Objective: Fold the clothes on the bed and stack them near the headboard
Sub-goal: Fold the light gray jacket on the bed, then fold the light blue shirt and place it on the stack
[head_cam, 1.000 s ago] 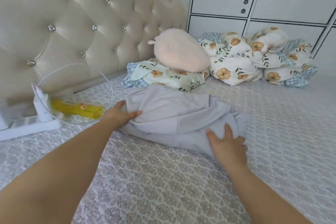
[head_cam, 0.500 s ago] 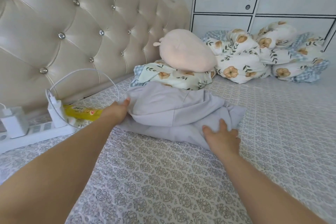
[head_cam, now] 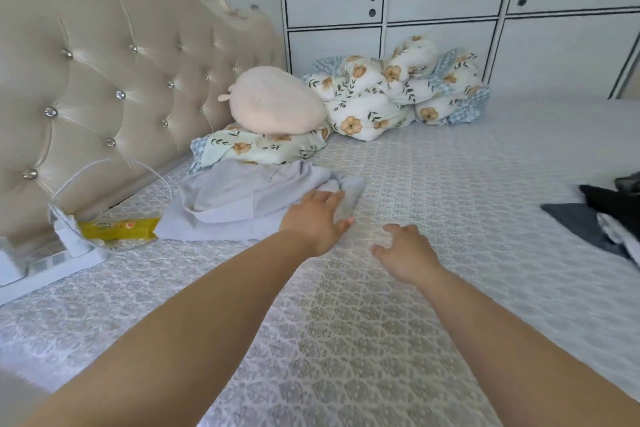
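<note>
Head view: folded grey garment [head_cam: 242, 204] lies lengthwise along headboard [head_cam: 104, 87].

There is one view only, from the person's head. It looks forward and down over the bed [head_cam: 433, 191], close to both forearms, toward the headboard [head_cam: 104, 87] and the wardrobe [head_cam: 450, 3] behind.

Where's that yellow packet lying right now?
In the head view the yellow packet lies on the bed at the far left, at the foot of the headboard, between the white power strip and the folded grey garment.
</note>
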